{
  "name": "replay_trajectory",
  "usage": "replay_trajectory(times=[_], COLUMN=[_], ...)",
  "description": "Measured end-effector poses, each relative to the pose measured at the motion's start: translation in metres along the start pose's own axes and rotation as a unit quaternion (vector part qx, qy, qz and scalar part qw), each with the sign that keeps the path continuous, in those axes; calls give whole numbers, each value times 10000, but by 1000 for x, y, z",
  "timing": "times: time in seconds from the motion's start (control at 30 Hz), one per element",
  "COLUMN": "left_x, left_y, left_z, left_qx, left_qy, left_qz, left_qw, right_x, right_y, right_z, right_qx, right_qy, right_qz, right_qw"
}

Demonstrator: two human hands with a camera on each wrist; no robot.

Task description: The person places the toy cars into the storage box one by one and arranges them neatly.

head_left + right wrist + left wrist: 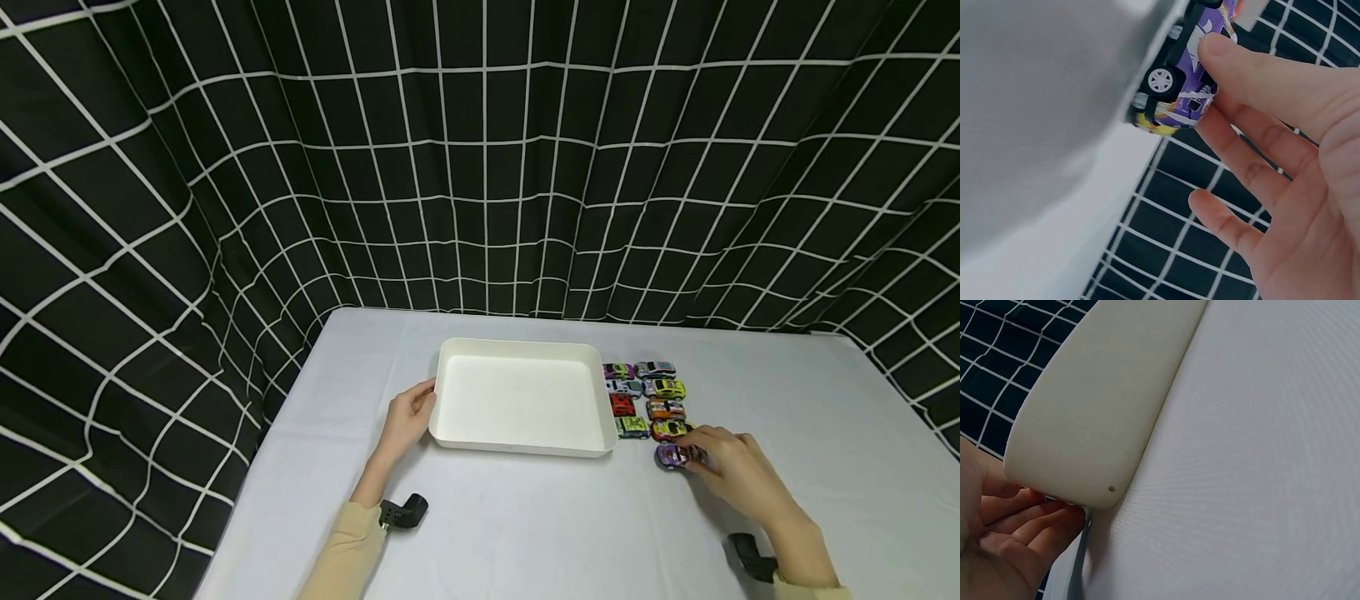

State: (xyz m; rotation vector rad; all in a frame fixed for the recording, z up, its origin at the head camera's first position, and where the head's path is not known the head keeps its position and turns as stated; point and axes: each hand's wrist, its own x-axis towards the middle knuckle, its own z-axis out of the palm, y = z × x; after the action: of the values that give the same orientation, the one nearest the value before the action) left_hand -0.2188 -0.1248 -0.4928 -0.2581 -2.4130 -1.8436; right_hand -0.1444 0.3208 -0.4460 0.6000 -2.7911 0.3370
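Observation:
My right hand (738,471) pinches a purple toy car (672,456) between thumb and fingers, at the near end of a group of small toy cars. In the right wrist view the thumb lies across the purple car (1194,78), whose white-spoked wheel faces the camera; the little finger stands away from it. At the left end of a shallow white tray (525,404), my left hand (408,417) rests with its fingertips against the outer wall. The left wrist view has the loosely bent fingers (1041,528) beside the tray's end wall (1091,444).
Two columns of toy cars stand close along the tray's right side, among them an orange car (666,409), a red car (622,406) and a yellow car (664,388). A white cloth covers the table (525,525). Black grid-patterned curtains (487,167) hang behind and at the sides.

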Motion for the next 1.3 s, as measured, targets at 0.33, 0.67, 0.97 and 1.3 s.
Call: replay_trajectory(times=[0.33,0.67,0.97,1.3], left_x=[-6,-3,-1,0], left_y=[18,-4,-5,-4], left_z=[-2,-2,-2,-2], left_qx=[42,93,149,80], left_qy=[-47,100,76,7], left_qz=[68,10,47,37], left_qw=[10000,9999,9998,10000], right_x=[24,66,101,136], right_y=[-6,-24,-43,-56], right_z=[-19,-22,-20,-8], right_qx=[36,-28,131,589], right_qy=[686,441,118,73], right_qz=[-469,-608,-712,-1046], right_qw=[9965,9972,9973,9927])
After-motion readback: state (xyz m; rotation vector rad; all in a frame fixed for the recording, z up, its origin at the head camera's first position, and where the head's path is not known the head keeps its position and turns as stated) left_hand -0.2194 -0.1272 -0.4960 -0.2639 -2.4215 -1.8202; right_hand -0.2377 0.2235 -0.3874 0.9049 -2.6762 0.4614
